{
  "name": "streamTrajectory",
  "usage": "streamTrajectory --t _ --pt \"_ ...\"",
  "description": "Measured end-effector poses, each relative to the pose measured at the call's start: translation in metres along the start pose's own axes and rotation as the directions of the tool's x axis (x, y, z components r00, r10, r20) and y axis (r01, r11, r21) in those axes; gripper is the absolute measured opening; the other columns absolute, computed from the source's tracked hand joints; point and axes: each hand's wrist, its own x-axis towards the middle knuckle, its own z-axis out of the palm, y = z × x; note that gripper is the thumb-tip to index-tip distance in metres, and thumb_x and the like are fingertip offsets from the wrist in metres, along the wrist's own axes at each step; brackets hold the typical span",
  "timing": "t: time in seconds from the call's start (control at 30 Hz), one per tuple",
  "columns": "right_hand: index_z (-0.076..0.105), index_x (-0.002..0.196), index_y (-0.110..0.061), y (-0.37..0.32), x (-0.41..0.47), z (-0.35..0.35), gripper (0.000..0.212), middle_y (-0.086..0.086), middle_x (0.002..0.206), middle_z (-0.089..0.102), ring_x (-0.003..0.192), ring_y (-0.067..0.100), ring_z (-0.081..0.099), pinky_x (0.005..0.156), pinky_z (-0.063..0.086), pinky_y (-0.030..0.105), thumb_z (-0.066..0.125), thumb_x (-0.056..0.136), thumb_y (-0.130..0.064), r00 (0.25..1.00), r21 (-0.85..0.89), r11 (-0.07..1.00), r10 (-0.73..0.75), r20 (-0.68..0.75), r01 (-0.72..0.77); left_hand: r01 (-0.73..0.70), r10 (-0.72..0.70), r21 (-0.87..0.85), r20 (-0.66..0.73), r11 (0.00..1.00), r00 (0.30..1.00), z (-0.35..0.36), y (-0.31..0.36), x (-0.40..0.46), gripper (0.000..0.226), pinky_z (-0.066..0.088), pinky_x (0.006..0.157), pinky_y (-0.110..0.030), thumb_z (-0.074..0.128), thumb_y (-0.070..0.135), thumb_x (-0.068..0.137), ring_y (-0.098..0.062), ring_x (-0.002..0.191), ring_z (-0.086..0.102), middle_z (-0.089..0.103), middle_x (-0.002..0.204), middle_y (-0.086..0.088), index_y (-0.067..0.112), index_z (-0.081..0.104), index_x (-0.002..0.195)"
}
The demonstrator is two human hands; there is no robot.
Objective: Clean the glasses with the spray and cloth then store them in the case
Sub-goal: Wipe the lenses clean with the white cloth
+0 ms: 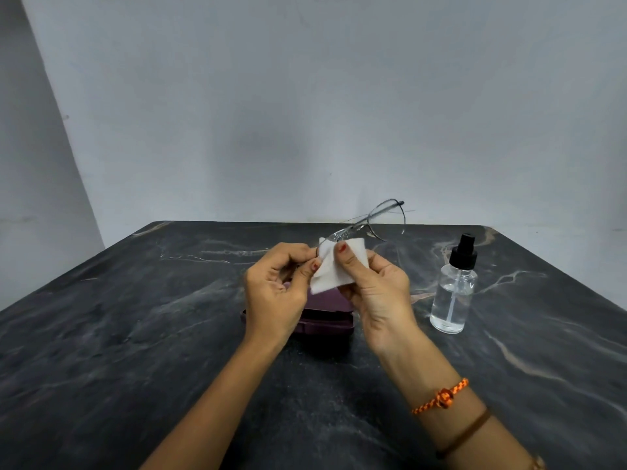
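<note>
Thin grey-rimmed glasses [380,218] are held up above the dark marble table [135,334]. My left hand [276,290] pinches the frame at the near lens edge. My right hand [376,293] pinches a white cloth [334,269] folded over the near lens, thumb on top. The far lens and a temple tip stick out beyond the cloth. A closed maroon case [325,317] lies on the table under my hands, partly hidden by them. To the right stands a clear spray bottle [453,293] with a black nozzle.
A pale wall [305,113] rises just behind the table's far edge. My right wrist wears an orange braided band [441,396] and a brown band.
</note>
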Motion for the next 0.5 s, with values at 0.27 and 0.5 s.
streamTrajectory --t 0.27,0.5 --pt "0.060 0.088 -0.006 -0.008 0.004 0.003 0.010 0.007 0.076 0.067 0.069 0.016 0.066 0.056 0.058 0.026 0.062 0.078 -0.008 0.998 0.353 0.934 0.062 0.015 -0.063 0.009 -0.011 0.025 0.090 1.000 0.996 0.004 0.005 -0.002 0.020 0.050 0.072 -0.011 0.059 0.004 0.071 0.003 0.076 0.061 0.062 0.078 0.005 0.024 0.061 0.074" --pt "0.061 0.085 -0.005 -0.003 0.000 0.010 0.024 0.008 0.072 0.068 0.063 0.017 0.066 0.050 0.056 0.023 0.065 0.067 -0.021 0.996 0.431 0.898 0.083 0.035 -0.090 0.002 -0.013 0.064 0.181 0.998 0.983 0.002 0.004 -0.002 0.010 0.055 0.073 -0.031 0.059 0.004 0.073 -0.018 0.077 0.063 0.066 0.079 -0.006 0.012 0.064 0.076"
